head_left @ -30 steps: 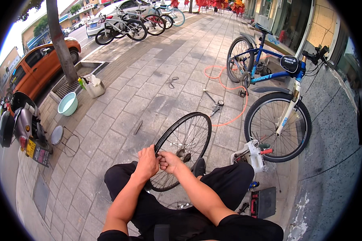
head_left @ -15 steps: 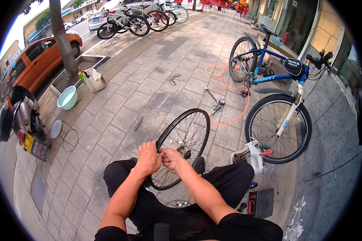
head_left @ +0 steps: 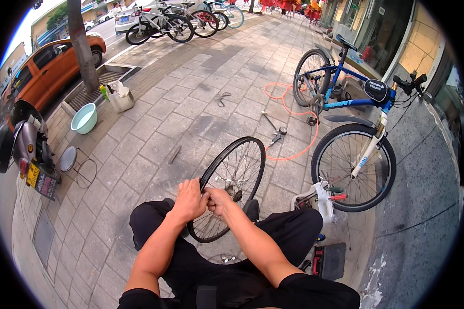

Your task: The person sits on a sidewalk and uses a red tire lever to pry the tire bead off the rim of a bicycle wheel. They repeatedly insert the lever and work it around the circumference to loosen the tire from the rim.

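Observation:
Between my bent knees a bicycle wheel with a black tyre leans upright, its spokes and hub showing. My left hand is closed over the wheel's left edge, fingers lying across the tyre. Against its thumb, on the inner side of the rim, my right hand has its fingers curled tightly together. Whatever that pinch holds is hidden by the fingers. A black shoe stands beside the wheel's lower right.
A blue bicycle stands at right, a white tool holder near its front wheel. An orange hose runs to a gauge. At left are a basin, a round stool and a scooter. An open black case lies lower right.
The whole view has shifted slightly, moving most things a little left. Both hands keep their places on the wheel's left edge, with hardly any change of grip.

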Demonstrator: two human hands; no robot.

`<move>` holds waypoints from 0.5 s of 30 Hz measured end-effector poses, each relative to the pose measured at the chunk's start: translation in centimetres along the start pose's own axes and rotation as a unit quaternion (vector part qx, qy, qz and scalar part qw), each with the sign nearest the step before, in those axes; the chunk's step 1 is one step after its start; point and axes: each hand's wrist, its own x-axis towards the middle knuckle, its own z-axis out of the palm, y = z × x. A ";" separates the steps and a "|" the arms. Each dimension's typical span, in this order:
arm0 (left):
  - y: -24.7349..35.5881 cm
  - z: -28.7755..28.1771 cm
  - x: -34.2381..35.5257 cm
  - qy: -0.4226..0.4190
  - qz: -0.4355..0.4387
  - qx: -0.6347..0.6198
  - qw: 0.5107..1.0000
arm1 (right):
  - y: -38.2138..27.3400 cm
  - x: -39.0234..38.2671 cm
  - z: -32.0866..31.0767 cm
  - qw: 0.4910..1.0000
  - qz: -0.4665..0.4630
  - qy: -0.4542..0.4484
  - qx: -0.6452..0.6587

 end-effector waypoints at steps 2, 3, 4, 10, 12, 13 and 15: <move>-0.5 -0.2 -0.2 -0.017 -0.011 0.004 1.000 | -0.1 -0.5 0.7 1.000 0.001 0.006 -0.013; -0.4 -0.5 -0.1 -0.024 -0.025 0.014 0.999 | -0.3 -1.7 1.2 1.000 -0.016 -0.008 -0.012; -0.3 -0.7 0.1 -0.032 -0.040 0.024 0.998 | -0.4 -2.4 1.4 0.999 -0.034 -0.023 -0.011; -0.2 0.5 0.1 -0.012 -0.084 0.037 0.996 | 0.4 -2.5 0.6 0.991 -0.037 -0.105 0.069; -0.3 0.5 0.3 -0.019 -0.077 0.028 0.996 | 0.4 -1.8 0.1 0.988 -0.036 -0.116 0.097; -0.3 0.3 0.2 -0.010 -0.057 0.015 0.998 | 0.3 -1.1 0.1 0.993 -0.027 -0.084 0.076; -0.1 -0.3 -0.1 0.006 -0.022 -0.014 1.000 | -0.6 -0.6 0.9 0.999 -0.004 -0.019 0.035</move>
